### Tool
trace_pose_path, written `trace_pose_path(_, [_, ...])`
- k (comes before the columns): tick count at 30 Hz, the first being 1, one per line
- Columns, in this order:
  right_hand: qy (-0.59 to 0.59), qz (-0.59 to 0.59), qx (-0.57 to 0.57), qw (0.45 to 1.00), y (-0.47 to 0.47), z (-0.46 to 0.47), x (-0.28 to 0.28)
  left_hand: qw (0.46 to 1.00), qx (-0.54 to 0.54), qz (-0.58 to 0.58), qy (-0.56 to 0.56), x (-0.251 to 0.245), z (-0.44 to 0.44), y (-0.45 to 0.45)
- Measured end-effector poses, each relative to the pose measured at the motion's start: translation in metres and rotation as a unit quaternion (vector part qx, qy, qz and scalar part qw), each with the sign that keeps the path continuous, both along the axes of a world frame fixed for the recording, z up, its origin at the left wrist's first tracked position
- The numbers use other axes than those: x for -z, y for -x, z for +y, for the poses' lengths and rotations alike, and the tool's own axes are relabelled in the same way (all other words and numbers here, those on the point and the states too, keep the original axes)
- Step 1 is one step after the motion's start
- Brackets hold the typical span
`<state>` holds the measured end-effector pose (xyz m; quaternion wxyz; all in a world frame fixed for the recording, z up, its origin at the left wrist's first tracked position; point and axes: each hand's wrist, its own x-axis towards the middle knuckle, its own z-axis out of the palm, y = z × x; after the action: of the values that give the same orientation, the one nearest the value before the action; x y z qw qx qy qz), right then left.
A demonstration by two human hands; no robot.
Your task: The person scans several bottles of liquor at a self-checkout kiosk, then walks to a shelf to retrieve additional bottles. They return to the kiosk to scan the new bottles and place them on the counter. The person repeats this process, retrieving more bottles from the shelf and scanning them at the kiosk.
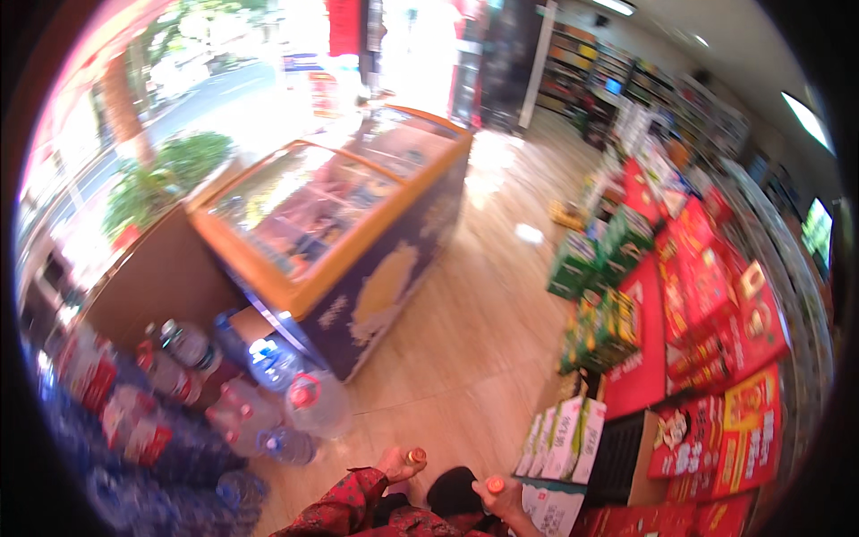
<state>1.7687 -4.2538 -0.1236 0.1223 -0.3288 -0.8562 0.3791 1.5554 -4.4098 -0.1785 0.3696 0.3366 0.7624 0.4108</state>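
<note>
At the bottom of the view, my left hand (398, 465) is closed around a small bottle, of which the orange-red cap (417, 456) shows. My right hand (504, 500) grips a similar small bottle, its orange cap (495, 484) pointing up at the camera. The hands are apart, one on each side of a dark shoe or trouser leg (455, 491). Both bottle bodies are mostly hidden by my fingers. Patterned red sleeves cover my arms.
A glass-topped chest freezer (376, 295) stands ahead on the tiled floor (463, 322). Large plastic water bottles (319, 403) crowd the left. Along the right are green cartons (570, 265), red boxes (698, 295) and white-green packs (560, 440). A white scrap or bright patch (529, 233) shows on the floor.
</note>
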Motion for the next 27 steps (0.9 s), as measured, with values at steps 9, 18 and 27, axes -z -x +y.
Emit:
trace_pose_path(9, [-0.156,0.061,0.023,0.986,0.076,0.134,0.012,0.987,0.074,-0.14,-0.037,-0.06,0.211,0.103])
trace_pose_path(18, [-0.061,0.151,0.117,0.98,0.202,0.341,0.003,0.962,-0.092,-0.151,-0.206,-0.105,0.363,0.211])
trace_pose_path(27, [0.096,0.119,0.12,0.981,0.36,0.515,-0.028,0.977,-0.099,-0.043,-0.186,-0.094,0.481,0.363])
